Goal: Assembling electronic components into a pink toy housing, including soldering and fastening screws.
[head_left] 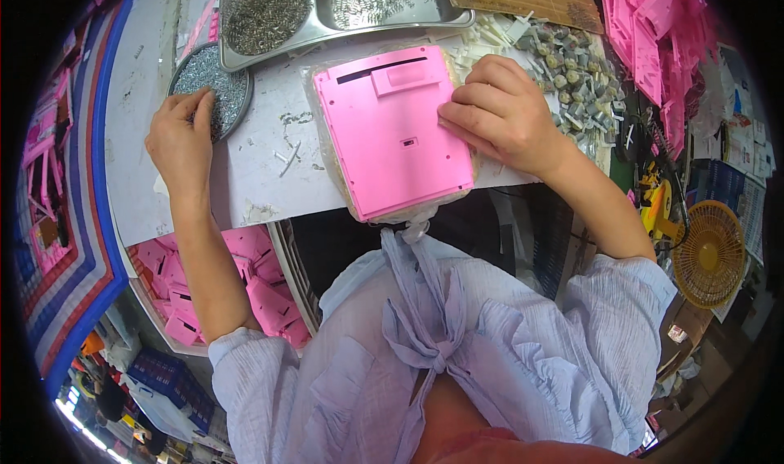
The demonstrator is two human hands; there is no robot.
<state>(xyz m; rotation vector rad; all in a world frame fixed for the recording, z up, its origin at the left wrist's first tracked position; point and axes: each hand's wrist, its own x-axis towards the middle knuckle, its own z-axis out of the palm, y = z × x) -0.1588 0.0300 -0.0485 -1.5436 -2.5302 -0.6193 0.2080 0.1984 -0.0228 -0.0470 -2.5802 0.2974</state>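
Observation:
A pink plastic panel (380,150) with a long dark slot near its far edge lies on a plastic-wrapped pad (328,137) in front of me. My right hand (506,115) curls its fingers over the panel's right edge and grips it there. At the left, a round dark-rimmed dish (176,74) holds many tiny silver screws (214,74). My left hand (181,131) reaches into the near side of this dish, thumb and fingers pinched together among the screws. Whatever sits between those fingertips is too small to make out.
A metal tray (359,30) with small springs and dark metal pieces stands beyond the panel. Grey metal parts (572,72) and white plastic pieces (490,38) are heaped at the right. A bin of pink parts (273,301) sits below the table; a yellow fan (709,254) stands far right.

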